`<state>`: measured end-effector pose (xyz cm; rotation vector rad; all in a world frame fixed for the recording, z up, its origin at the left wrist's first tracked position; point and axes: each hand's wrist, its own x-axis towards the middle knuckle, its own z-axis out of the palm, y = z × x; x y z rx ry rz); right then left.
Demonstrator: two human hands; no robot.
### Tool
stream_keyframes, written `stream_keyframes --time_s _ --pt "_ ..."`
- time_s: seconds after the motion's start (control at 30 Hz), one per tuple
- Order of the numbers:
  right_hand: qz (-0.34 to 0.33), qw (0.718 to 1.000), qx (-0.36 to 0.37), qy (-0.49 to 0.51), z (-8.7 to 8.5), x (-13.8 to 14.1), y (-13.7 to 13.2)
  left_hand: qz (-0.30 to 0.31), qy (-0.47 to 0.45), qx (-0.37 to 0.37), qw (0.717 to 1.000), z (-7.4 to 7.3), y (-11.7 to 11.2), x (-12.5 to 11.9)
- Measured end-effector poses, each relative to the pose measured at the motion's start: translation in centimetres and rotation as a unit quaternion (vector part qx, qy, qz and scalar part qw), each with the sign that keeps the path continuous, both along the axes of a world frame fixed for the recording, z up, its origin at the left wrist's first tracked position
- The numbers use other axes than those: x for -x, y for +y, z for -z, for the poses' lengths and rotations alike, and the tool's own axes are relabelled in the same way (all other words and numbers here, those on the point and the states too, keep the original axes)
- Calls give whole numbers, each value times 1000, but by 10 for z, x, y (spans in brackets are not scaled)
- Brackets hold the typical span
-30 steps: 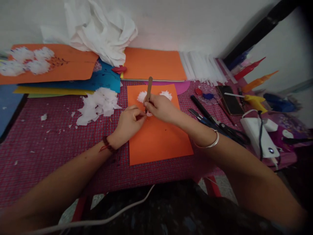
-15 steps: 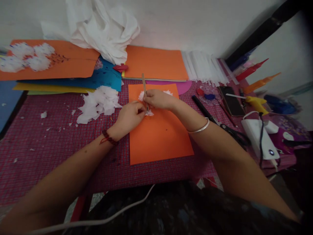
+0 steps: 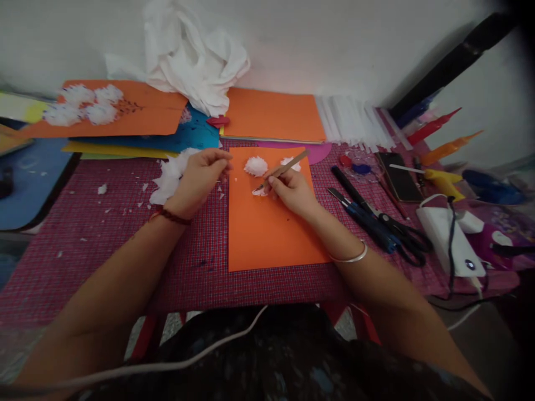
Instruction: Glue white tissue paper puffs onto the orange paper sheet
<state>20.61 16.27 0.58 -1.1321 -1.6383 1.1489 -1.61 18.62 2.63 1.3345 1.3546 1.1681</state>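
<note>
My right hand (image 3: 292,191) is closed round a brown pencil (image 3: 284,169), whose dark tip points down at a small white paper tuft (image 3: 259,192). The tuft is on an orange sheet (image 3: 267,234). A fluffy white paper puff (image 3: 256,166) sits higher on that sheet, and another puff (image 3: 290,163) is partly hidden behind the pencil. My left hand (image 3: 204,175) hovers off the sheet's left edge, its fingers loosely bent and apart with nothing visible in them. Behind it lies a heap of torn white paper pieces (image 3: 165,181), partly covered by the hand.
At the back are crumpled white paper (image 3: 194,61), a stack of orange sheets (image 3: 271,114) and a finished-looking puff picture (image 3: 154,114). To the right lie scissors (image 3: 403,236), a blue cutter (image 3: 365,220), a phone (image 3: 401,175), a yellow glue gun (image 3: 445,181) and a white power strip (image 3: 451,239).
My left hand has moved left, away from the tuft toward the paper heap. The pencil, upright before, now leans right in my right hand. The view has shifted slightly.
</note>
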Motion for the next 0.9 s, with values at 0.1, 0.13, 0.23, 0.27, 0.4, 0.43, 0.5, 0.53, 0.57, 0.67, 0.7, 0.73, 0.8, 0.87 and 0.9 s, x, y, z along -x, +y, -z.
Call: stream_keyframes --time_s 0.1,0.13,0.23,0.27,0.4,0.43,0.5,0.53,0.57,0.67,0.7,0.73,0.8,0.87,0.9 --pt "-12 999 -18 -29 -1 1 0 -29 39 -19 999 -13 0 30" --pt "-14 999 -25 -45 -2 1 -1 -29 62 -17 998 -16 0 38" --pt "-2 992 -61 -106 -5 0 -4 -24 126 4 992 -21 1 53" --pt "5 989 -77 -130 -6 -1 -6 -26 138 8 990 -23 1 55" --pt "18 970 -112 -217 -11 -4 -11 -10 193 14 981 -30 0 59" --pt "22 966 -113 -234 -11 -4 -11 5 217 10 976 -32 -1 61" --pt "32 959 -119 -253 -12 -5 -12 30 268 1 963 -36 -2 65" --pt "37 958 -125 -256 -12 -6 -12 38 290 1 956 -37 -2 67" --pt "39 957 -131 -254 -12 -6 -11 46 307 3 951 -37 -1 68" --pt "38 958 -139 -247 -11 -6 -10 83 351 -11 933 -29 2 71" --pt "37 959 -137 -246 -11 -6 -10 105 374 -32 921 -24 4 71" --pt "37 960 -135 -244 -11 -6 -9 125 399 -62 906 -19 5 69" --pt "35 962 -129 -237 -10 -6 -9 157 444 -125 873 -9 7 65" --pt "36 964 -125 -233 -9 -7 -9 177 469 -167 849 1 8 60" --pt "38 964 -125 -232 -8 -7 -9 177 479 -175 842 4 8 58"
